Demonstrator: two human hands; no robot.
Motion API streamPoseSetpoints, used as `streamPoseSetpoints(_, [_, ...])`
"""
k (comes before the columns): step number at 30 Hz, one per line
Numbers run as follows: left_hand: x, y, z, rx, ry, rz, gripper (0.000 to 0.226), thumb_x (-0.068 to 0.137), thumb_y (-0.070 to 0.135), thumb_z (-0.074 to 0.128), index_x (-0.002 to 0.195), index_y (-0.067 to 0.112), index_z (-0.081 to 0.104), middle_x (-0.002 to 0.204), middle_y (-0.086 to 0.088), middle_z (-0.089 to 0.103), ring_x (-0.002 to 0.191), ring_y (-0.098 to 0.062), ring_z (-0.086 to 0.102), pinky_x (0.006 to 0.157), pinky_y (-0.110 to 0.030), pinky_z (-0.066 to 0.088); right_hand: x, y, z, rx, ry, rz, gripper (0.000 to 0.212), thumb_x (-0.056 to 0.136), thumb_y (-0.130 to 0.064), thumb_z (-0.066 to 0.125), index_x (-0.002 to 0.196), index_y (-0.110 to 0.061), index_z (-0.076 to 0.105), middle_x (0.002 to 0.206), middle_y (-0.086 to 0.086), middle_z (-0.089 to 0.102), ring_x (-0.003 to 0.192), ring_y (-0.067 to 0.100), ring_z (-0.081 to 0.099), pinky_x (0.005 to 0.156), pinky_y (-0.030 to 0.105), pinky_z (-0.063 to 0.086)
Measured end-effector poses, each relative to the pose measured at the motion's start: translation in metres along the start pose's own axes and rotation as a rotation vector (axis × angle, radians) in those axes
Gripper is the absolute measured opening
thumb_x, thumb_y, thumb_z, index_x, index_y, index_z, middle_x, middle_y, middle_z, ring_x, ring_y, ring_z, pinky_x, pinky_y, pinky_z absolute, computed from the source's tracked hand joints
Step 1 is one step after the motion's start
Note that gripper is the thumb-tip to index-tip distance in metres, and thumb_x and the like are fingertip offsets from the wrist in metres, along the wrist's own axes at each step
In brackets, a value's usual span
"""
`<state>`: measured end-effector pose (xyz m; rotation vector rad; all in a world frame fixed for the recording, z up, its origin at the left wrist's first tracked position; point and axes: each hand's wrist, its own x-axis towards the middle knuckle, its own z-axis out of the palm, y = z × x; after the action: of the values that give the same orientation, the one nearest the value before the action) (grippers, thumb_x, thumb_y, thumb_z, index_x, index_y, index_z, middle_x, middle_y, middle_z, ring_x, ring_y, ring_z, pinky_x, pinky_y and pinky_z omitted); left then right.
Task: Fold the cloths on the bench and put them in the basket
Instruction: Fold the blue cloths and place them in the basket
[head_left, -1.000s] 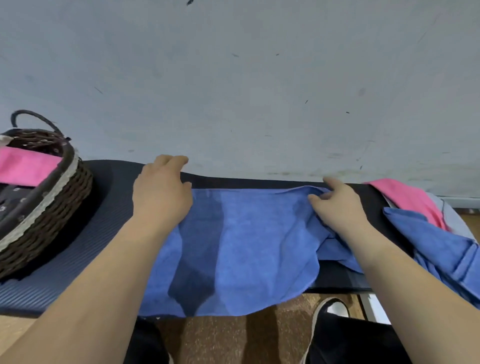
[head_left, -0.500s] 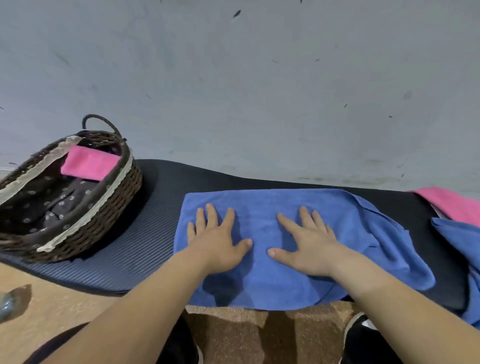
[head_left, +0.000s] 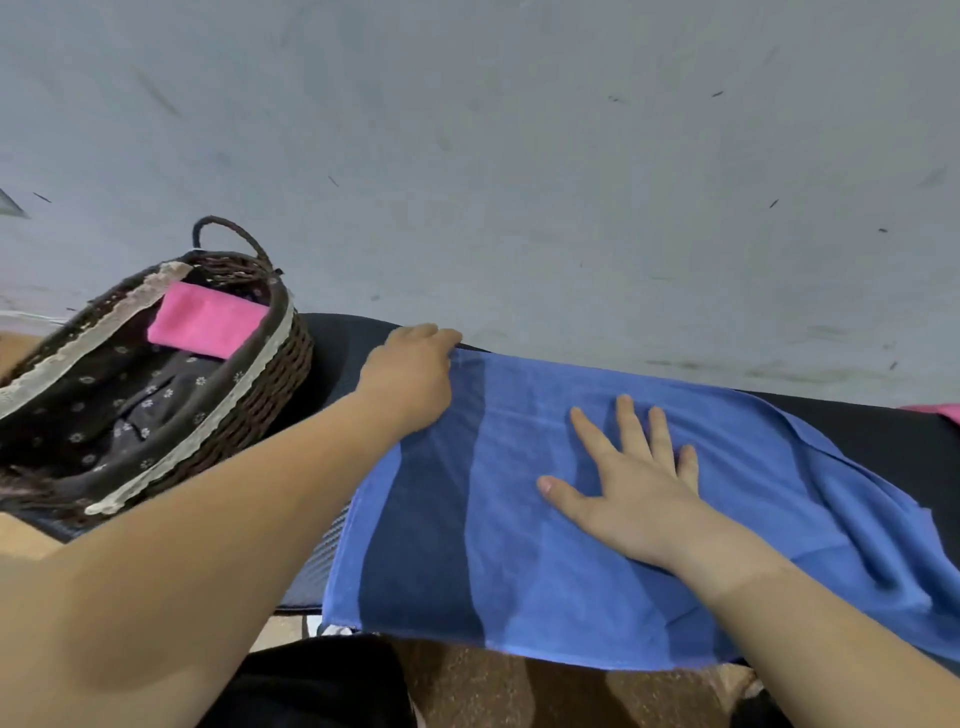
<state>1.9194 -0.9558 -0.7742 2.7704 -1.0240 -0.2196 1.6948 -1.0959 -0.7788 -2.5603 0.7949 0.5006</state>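
1. The blue cloth (head_left: 509, 540) lies spread on the dark bench (head_left: 893, 441), its long axis running left to right along the bench. Its near edge hangs over the bench's near side, and its right end is rumpled.
2. The right hand (head_left: 634, 488) rests palm down on the middle of the blue cloth. It is open, with fingers straight and spread and pointing away toward the far side.
3. The left hand (head_left: 410, 374) reaches to the cloth's far left corner. Its fingers curl down over that corner and grip it.
4. The wicker basket (head_left: 270, 384) stands on the left end of the bench, just beside the left hand. A folded pink cloth (head_left: 208, 322) leans inside it at the far side.
5. A 2nd pink cloth (head_left: 943, 411) shows at the far right edge of the bench
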Motion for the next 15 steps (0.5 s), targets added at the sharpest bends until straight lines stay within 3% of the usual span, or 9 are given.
streamPoseSetpoints(2, [0.009, -0.011, 0.003, -0.026, -0.028, -0.009, 0.029, 0.098, 0.016, 0.049, 0.123, 0.02, 0.061, 0.123, -0.001, 0.059, 0.116, -0.029, 0.053, 0.091, -0.048, 0.052, 0.001, -0.004, 0.004, -0.054, -0.04, 0.016, 0.09, 0.088, -0.083, 0.033, 0.157, -0.049, -0.013, 0.164, 0.0, -0.036, 0.149, 0.033, -0.036, 0.121, 0.062, -0.012])
streamPoseSetpoints(5, [0.019, -0.021, 0.008, -0.026, 0.075, 0.034, 0.023, 0.096, 0.013, 0.051, 0.111, 0.022, 0.066, 0.11, 0.0, 0.061, 0.105, -0.026, 0.054, 0.08, -0.038, 0.047, 0.004, -0.007, 0.005, -0.064, -0.046, 0.025, 0.091, 0.088, -0.083, 0.031, 0.157, -0.048, -0.016, 0.163, 0.002, -0.038, 0.149, 0.034, -0.036, 0.12, 0.063, -0.012])
streamPoseSetpoints(9, [0.026, -0.028, 0.003, 0.118, 0.162, 0.029, 0.027, 0.093, 0.008, 0.051, 0.112, 0.022, 0.064, 0.111, -0.003, 0.06, 0.103, -0.029, 0.054, 0.076, -0.037, 0.041, 0.009, -0.012, 0.006, -0.051, -0.034, 0.003, 0.091, 0.087, -0.085, 0.029, 0.157, -0.048, -0.017, 0.162, 0.001, -0.039, 0.148, 0.034, -0.038, 0.12, 0.062, -0.015])
streamPoseSetpoints(12, [0.012, -0.019, -0.001, 0.139, 0.121, -0.045, 0.045, 0.092, 0.01, 0.055, 0.135, 0.02, 0.052, 0.141, -0.007, 0.048, 0.126, -0.032, 0.046, 0.093, -0.041, 0.043, 0.013, -0.018, 0.006, -0.05, -0.014, -0.004, 0.092, 0.086, -0.086, 0.028, 0.157, -0.047, -0.015, 0.163, 0.002, -0.037, 0.148, 0.034, -0.037, 0.12, 0.062, -0.017])
streamPoseSetpoints(15, [-0.026, 0.013, 0.005, 0.046, -0.029, 0.009, 0.06, 0.098, 0.036, 0.056, 0.153, 0.023, 0.037, 0.165, -0.011, 0.024, 0.15, -0.036, 0.023, 0.119, -0.048, 0.028, 0.016, -0.02, 0.004, -0.035, -0.001, -0.013, 0.092, 0.086, -0.086, 0.031, 0.158, -0.048, -0.011, 0.166, 0.001, -0.032, 0.151, 0.033, -0.033, 0.121, 0.061, -0.014])
